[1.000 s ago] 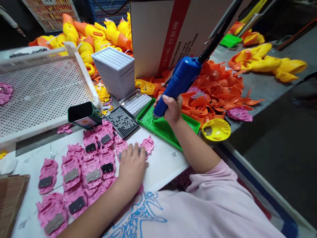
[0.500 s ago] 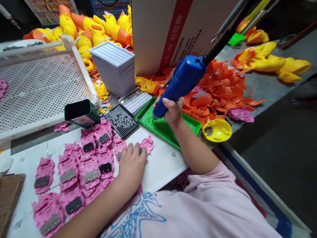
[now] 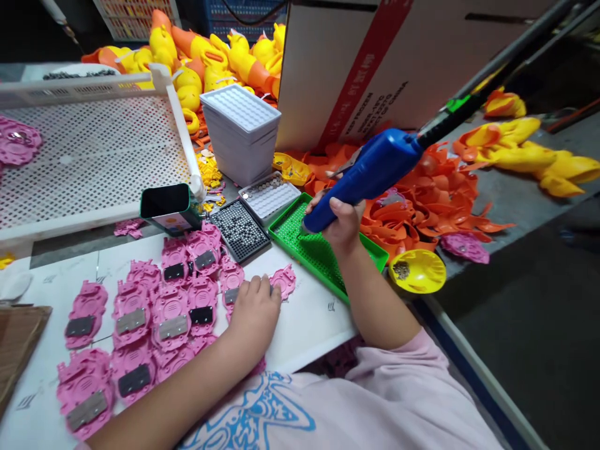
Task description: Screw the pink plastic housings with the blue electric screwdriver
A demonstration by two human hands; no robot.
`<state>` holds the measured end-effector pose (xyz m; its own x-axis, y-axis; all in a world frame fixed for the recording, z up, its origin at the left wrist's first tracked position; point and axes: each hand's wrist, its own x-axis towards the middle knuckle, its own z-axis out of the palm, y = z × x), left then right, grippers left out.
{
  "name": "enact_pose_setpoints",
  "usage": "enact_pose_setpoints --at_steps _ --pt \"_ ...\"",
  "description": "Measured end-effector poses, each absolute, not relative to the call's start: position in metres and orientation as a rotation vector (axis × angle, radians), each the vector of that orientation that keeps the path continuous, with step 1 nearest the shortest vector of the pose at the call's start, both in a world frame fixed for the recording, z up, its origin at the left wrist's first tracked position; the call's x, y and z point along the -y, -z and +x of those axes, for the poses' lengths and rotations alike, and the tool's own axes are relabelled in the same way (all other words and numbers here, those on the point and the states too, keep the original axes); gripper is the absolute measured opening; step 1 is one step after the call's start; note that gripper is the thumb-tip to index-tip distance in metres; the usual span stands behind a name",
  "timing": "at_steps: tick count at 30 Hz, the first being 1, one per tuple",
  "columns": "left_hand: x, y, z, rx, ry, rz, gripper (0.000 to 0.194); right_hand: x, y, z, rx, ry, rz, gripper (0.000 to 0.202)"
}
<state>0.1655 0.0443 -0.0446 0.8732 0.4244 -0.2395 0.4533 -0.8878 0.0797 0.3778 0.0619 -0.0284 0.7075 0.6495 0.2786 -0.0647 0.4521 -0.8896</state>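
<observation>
My right hand [image 3: 345, 226] is wrapped round a blue electric screwdriver [image 3: 365, 178], whose lower end points down into a green perforated tray [image 3: 337, 281]. The driver's bit is mostly hidden by shadow and the tray's pattern. My left hand [image 3: 255, 310] lies with bent fingers over a pink plastic casing [image 3: 284, 281] on the white work surface, gripping it; most of that casing is under the hand. Left of it, several more pink casings [image 3: 171, 309] lie in rows, fitted with black or grey rectangular plates.
Behind the casings stand a dark open container [image 3: 164, 203], a black perforated tray [image 3: 239, 228] and stacked white trays [image 3: 241, 140]. A yellow bowl of small screws [image 3: 417, 272] sits right of the green tray. Orange parts [image 3: 431, 194] heap up before a cardboard box [image 3: 328, 69].
The screwdriver leans further to the right, its lower end still over the green tray. My left hand stays on the casing. The camera view has shifted slightly.
</observation>
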Motion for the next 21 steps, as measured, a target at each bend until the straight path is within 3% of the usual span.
enact_pose_setpoints --at_steps 11,21 --pt "-0.04 0.05 0.166 -0.738 0.273 2.837 0.032 -0.032 0.002 0.367 0.789 -0.655 -0.842 0.034" --pt "-0.035 0.05 0.168 -0.762 0.303 2.812 0.033 -0.035 0.026 0.354 1.018 -1.065 -0.828 0.038"
